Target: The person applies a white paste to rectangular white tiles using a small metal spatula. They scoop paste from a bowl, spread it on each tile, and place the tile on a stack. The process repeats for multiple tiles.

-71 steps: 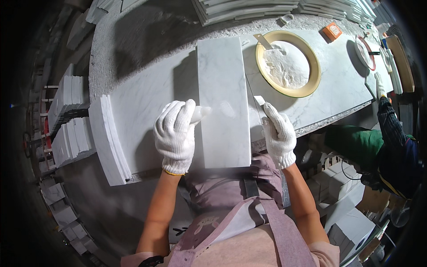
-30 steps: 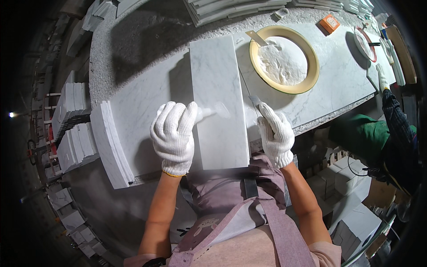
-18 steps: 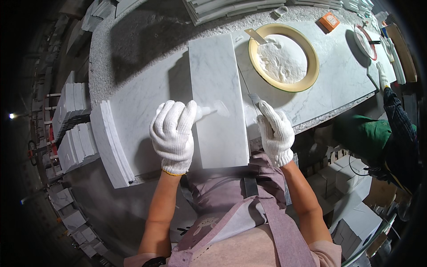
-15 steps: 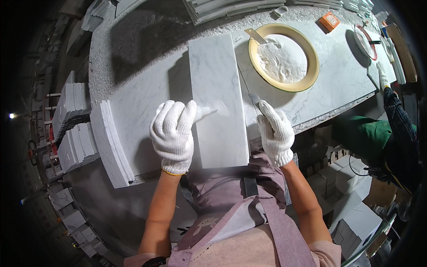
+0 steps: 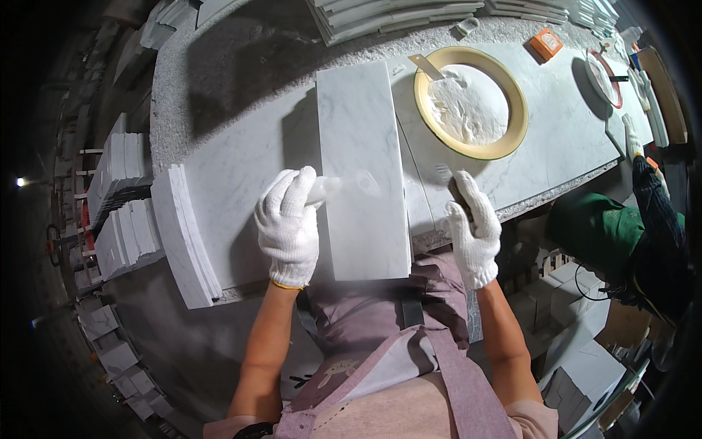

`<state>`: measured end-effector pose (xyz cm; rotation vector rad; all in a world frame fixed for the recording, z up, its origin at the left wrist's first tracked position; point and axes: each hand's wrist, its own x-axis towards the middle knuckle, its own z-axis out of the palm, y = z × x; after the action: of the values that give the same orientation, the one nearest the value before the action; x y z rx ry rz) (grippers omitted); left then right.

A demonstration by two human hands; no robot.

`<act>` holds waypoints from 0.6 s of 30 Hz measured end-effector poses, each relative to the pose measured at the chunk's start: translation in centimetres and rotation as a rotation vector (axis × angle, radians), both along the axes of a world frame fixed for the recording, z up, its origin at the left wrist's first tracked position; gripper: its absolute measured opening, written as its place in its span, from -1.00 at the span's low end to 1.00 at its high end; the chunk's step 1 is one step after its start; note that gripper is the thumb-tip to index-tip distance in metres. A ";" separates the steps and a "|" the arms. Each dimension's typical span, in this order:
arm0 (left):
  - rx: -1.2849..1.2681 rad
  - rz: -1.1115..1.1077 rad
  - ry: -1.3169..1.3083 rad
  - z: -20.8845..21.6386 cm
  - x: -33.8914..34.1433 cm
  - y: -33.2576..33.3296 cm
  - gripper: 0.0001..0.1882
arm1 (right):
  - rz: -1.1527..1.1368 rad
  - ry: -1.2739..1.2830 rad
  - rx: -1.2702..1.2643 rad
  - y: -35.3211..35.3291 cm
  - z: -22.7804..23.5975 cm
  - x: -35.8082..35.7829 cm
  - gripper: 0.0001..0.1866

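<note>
In a white knit glove, my left hand (image 5: 287, 230) is closed around a small translucent squeeze bottle (image 5: 326, 188). The bottle's tip points right, over a long grey-veined marble slab (image 5: 364, 241). Near the slab's middle lies a clear, glossy wet patch (image 5: 366, 181). To the right of the slab, my gloved right hand (image 5: 475, 230) grips a small scraper (image 5: 444, 173), its blade angled up and left, apart from the slab. Most of its handle is hidden by the fingers.
Beyond my right hand stands a yellow-rimmed basin (image 5: 520, 121) of white powder (image 5: 472, 110), with a flat metal blade (image 5: 428, 67) leaning in it. Behind are an orange box (image 5: 545, 44) and stacked slabs (image 5: 395, 16). More tiles (image 5: 183, 234) stand left. A person in green headwear (image 5: 596, 227) works at right.
My right hand has moved right, away from the slab's edge, with the scraper. My left hand has shifted slightly and the bottle's tip has drawn back from the wet patch.
</note>
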<state>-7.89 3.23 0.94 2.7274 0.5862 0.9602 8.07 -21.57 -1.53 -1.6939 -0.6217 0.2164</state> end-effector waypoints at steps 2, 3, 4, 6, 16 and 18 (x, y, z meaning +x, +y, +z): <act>-0.153 0.057 -0.021 -0.3 -0.1 -0.2 -0.43 | -0.043 0.244 0.082 -0.9 1.2 0.3 -0.48; -0.277 0.083 -0.071 -0.5 0.0 -0.5 -0.45 | -0.094 0.240 0.071 -1.2 1.8 0.5 -0.48; -0.404 0.108 -0.122 -0.9 0.2 -0.6 -0.47 | -0.122 0.207 0.050 -1.5 2.5 1.4 -0.48; -0.759 0.145 -0.243 -1.4 0.3 -0.7 -0.53 | -0.158 0.148 -0.043 -2.1 4.0 3.2 -0.50; -0.771 0.380 -0.326 -4.5 1.2 2.8 -0.48 | -0.036 -0.414 -0.622 0.9 6.8 9.1 -0.66; -0.740 0.406 -0.270 -4.6 1.1 2.6 -0.46 | -0.019 -0.457 -0.641 1.8 6.5 9.6 -0.69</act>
<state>-6.79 5.83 -3.71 1.8302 1.1829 0.9226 17.63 -19.72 5.00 -2.3989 -0.9385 0.0047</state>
